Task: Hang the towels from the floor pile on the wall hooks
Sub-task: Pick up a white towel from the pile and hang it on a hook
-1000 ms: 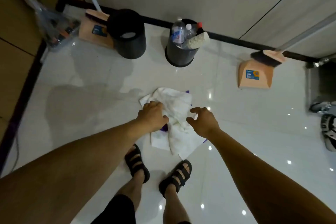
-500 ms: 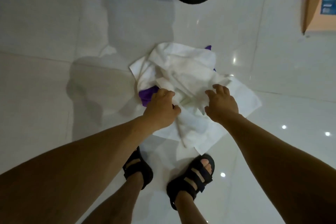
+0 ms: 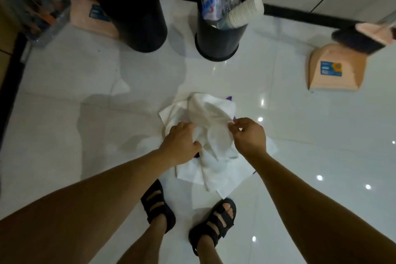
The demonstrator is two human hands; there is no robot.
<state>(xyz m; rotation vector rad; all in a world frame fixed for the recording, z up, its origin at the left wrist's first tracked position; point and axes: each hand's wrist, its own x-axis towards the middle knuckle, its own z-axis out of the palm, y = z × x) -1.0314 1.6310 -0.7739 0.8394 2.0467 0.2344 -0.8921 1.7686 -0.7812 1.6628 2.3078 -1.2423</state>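
A pile of white towels [image 3: 192, 170] lies on the glossy white tiled floor just ahead of my sandalled feet, with bits of purple cloth [image 3: 228, 98] peeking out at its far edge. One white towel [image 3: 209, 118] is raised above the pile between my hands. My left hand [image 3: 182, 142] grips its left part with curled fingers. My right hand [image 3: 248, 135] pinches its right edge between thumb and fingertips. No wall hooks are in view.
Two black bins stand near the wall: one on the left [image 3: 134, 10], one [image 3: 218, 38] stuffed with plastic bottles and paper cups. A peach dustpan [image 3: 336, 68] with a brush [image 3: 360, 38] sits right; another dustpan [image 3: 92, 15] and a clear bag [image 3: 32, 10] sit far left.
The view has pulled back from the floor. Both hands have closed on a white towel and raised it off the pile.
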